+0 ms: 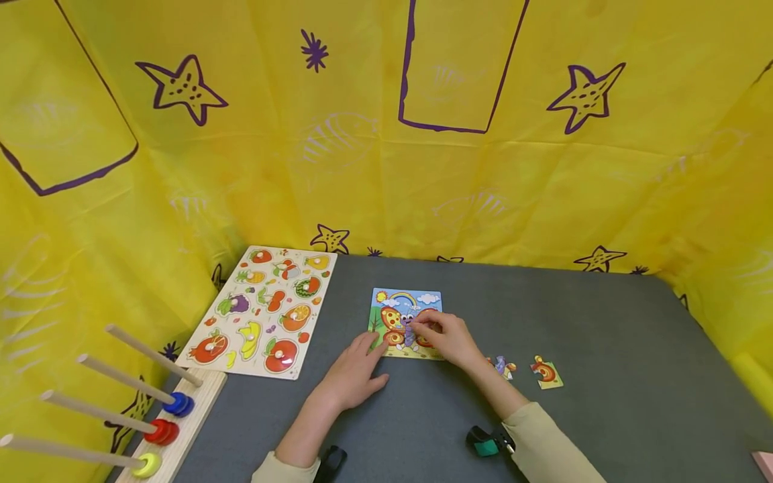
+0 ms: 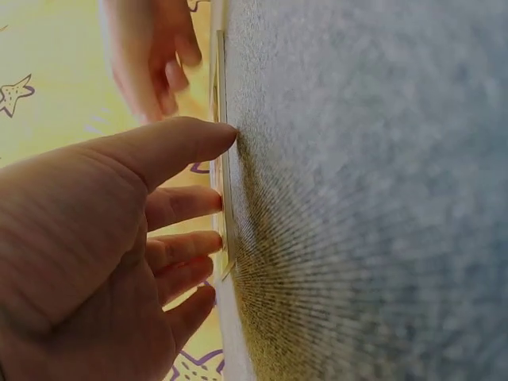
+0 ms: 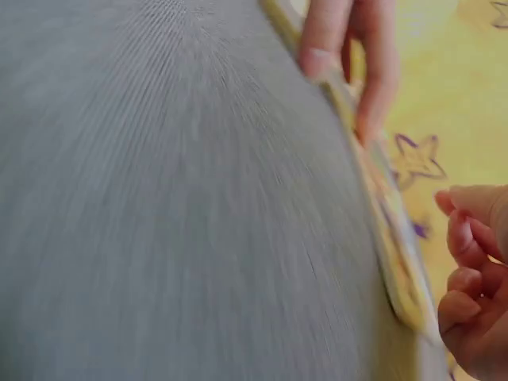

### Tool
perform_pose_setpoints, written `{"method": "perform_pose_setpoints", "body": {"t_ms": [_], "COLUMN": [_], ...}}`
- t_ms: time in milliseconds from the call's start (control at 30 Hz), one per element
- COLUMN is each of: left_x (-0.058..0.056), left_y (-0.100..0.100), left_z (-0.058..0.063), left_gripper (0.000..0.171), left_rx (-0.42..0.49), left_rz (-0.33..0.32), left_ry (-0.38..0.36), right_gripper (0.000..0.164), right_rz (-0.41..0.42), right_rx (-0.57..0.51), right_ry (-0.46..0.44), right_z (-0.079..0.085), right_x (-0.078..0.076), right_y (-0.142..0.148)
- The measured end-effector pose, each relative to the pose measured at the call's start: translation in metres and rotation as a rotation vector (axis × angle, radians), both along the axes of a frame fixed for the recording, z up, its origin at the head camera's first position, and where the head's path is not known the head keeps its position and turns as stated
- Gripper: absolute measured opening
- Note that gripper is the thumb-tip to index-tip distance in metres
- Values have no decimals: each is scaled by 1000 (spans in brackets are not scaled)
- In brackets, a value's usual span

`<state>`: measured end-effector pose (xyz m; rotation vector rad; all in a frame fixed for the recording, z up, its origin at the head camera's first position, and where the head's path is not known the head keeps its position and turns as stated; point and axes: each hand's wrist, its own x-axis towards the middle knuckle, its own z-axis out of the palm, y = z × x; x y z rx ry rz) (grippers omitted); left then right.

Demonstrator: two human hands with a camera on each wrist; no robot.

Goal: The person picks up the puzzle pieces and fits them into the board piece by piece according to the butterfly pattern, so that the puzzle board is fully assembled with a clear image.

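Note:
A butterfly picture puzzle (image 1: pixel 406 300) in a flat, shallow board lies mid-table, with a rainbow, sun and cloud along its top. My left hand (image 1: pixel 351 373) rests at its lower left corner, fingers spread; in the left wrist view the fingertips (image 2: pixel 208 242) touch the board's edge, with the thumb apart from them. Over the right half of the puzzle is my right hand (image 1: pixel 445 339), its fingers bent and thumb close to the index finger. No piece shows between those fingertips, though the gap is partly hidden. Two loose puzzle pieces, one purple (image 1: pixel 500 366) and one orange swirl (image 1: pixel 547 373), lie to the right.
A fruit peg puzzle board (image 1: pixel 284 260) lies at the back left. In front of it stands a wooden base (image 1: pixel 199 401) with several slanting pegs and coloured rings. A yellow curtain (image 1: pixel 374 181) encloses the table (image 1: pixel 628 335). A pink edge (image 1: pixel 763 463) shows at far right.

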<state>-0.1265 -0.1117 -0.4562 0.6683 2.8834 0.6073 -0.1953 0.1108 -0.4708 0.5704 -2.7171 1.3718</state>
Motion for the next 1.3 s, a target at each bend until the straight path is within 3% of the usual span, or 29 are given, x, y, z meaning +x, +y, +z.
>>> {"method": "perform_pose_setpoints", "body": {"t_ms": [133,367,567,1000,1167,1300], "left_x": [-1,-1,0,-1,0,1], "left_y": [2,3,1,2,3,4], "left_z": [2,2,1,2,2,1], "left_gripper": [61,61,61,60,62,66], "left_rx": [29,22,34,34,39,52], "left_rz": [-20,-19,-23,-34,-26,-13], "left_ry": [-31,-47,-46,-45,-72,-122], "right_gripper": [10,26,39,36,18,15], "right_rz": [-7,23,29,30,10,-85], "right_rx": [32,223,267,183,44,-65], "right_ry": [-17,71,135,118,62,-72], "right_z": [4,5,0,-6,-2,3], "right_x": [10,36,54,51,46,39], "right_y": [42,118,152,153,134,101]}}
